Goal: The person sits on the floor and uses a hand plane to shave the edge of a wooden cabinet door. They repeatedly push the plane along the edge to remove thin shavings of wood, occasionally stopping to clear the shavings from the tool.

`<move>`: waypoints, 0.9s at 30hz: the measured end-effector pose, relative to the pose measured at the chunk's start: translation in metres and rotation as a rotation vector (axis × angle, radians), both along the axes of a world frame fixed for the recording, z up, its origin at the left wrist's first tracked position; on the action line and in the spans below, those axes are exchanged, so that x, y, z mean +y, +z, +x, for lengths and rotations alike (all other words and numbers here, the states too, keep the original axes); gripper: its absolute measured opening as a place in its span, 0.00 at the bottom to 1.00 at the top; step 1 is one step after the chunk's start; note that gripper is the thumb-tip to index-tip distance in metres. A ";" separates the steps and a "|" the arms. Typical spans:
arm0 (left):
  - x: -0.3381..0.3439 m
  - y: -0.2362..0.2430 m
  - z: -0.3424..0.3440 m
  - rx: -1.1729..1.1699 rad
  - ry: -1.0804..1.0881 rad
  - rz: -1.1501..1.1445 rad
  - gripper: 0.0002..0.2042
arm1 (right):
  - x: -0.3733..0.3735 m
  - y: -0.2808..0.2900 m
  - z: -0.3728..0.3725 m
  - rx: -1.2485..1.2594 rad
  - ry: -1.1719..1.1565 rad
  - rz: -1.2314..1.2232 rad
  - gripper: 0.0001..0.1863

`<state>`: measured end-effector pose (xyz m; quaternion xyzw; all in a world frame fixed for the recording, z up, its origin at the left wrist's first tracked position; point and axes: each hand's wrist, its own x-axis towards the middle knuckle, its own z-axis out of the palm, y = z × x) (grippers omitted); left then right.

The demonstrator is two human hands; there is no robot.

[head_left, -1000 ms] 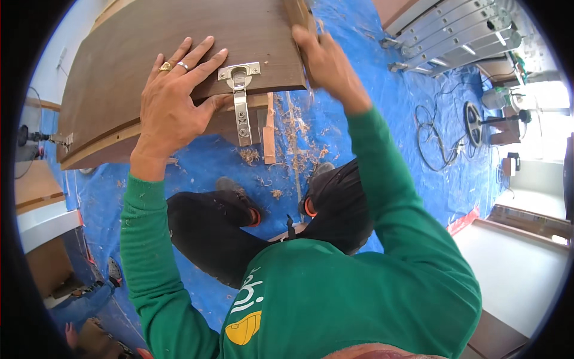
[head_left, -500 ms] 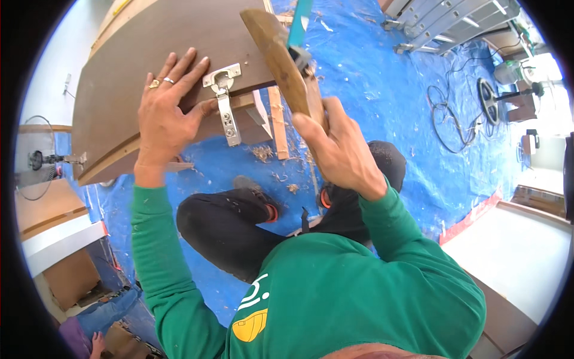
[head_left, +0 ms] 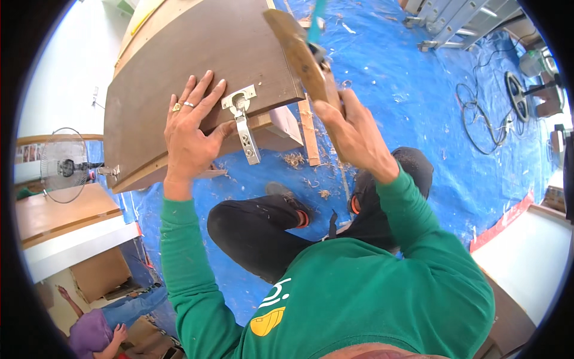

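Observation:
My left hand (head_left: 194, 128) lies flat on a dark brown wooden panel (head_left: 179, 60), fingers spread. Two rings show on its fingers. Beside its thumb a silver concealed cabinet hinge (head_left: 241, 113) is set at the panel's near edge, its arm hanging over toward me. My right hand (head_left: 357, 128) is closed round a brown wooden tool (head_left: 302, 54) with a blurred teal part (head_left: 317, 21) at its far side. That tool is raised at the panel's right corner; its exact kind cannot be made out. Another hinge (head_left: 110, 171) sits at the panel's left corner.
Blue sheeting (head_left: 406, 96) covers the floor, with wood shavings (head_left: 293, 160) and a wood strip (head_left: 308, 131) on it. A fan (head_left: 64, 164) stands left, a ladder (head_left: 460, 21) far right, near a black cable (head_left: 472, 119). Another person (head_left: 98, 329) is at lower left.
The whole view has shifted, so panel and hands appear further right and lower. My left hand stays on the panel and my right keeps its hold. The other person shows more fully.

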<state>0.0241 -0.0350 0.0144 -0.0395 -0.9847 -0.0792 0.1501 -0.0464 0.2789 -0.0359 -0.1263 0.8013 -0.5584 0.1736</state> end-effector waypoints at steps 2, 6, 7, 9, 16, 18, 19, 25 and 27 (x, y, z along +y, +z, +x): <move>0.000 0.000 0.000 0.005 0.001 0.009 0.37 | -0.028 -0.032 -0.046 0.300 0.063 0.051 0.44; -0.001 -0.002 0.001 -0.005 -0.006 0.021 0.38 | -0.095 -0.034 -0.170 0.780 0.219 0.249 0.40; 0.001 0.001 -0.005 -0.003 -0.019 0.024 0.39 | -0.107 -0.026 -0.204 0.890 0.241 0.276 0.34; 0.005 0.003 -0.008 0.000 -0.030 0.027 0.39 | -0.115 -0.016 -0.220 0.685 0.183 0.151 0.30; -0.003 -0.005 0.000 -0.003 -0.001 0.030 0.40 | -0.019 0.009 -0.002 0.134 0.062 0.095 0.44; 0.000 -0.001 -0.002 -0.020 -0.010 0.060 0.40 | -0.005 0.021 0.017 0.029 0.069 0.056 0.46; 0.001 0.000 -0.003 -0.025 -0.007 0.075 0.40 | -0.003 0.019 0.020 0.023 0.058 0.015 0.46; -0.002 0.001 0.002 -0.012 -0.015 0.044 0.39 | -0.077 -0.037 -0.107 0.705 0.092 0.248 0.30; -0.001 0.001 0.000 -0.015 -0.016 0.033 0.39 | -0.116 -0.029 -0.174 0.686 0.097 0.265 0.20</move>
